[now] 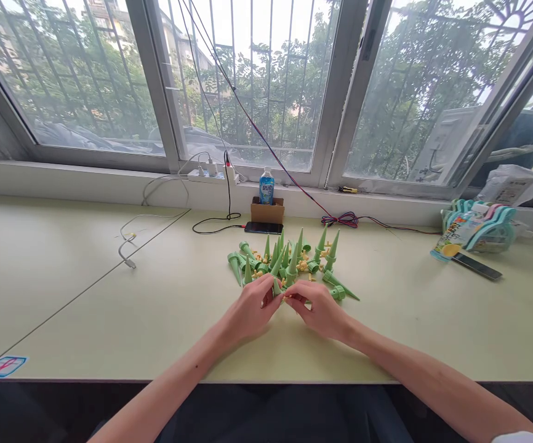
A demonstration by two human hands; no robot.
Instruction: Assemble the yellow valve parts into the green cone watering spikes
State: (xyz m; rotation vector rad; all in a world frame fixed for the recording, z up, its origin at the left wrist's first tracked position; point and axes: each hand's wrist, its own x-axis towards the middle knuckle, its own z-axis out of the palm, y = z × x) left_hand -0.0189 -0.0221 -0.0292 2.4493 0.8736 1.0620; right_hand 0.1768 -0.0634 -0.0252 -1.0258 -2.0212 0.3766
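Observation:
My left hand point(260, 303) is closed around a green plastic spike point(276, 287), whose tapered tip shows above the fingers. Close beside it, my right hand point(317, 306) pinches a small yellow plastic piece point(287, 298) against the spike's side. The fingers hide most of where the two parts meet. Just beyond both hands lies a pile of green cone-shaped spikes point(293, 267), some upright on their caps and others on their sides. Small yellow valve-like pieces point(302, 266) are scattered among them. One spike point(343, 285) lies at the pile's right edge.
Behind the pile are a phone point(263, 227) on a cable and a blue-labelled bottle point(266, 186) in a cardboard box point(267, 211). A cable coil point(340, 219) lies near the sill. At right are a dark phone point(477, 267), a pouch point(458, 235) and teal plastic items point(495, 229).

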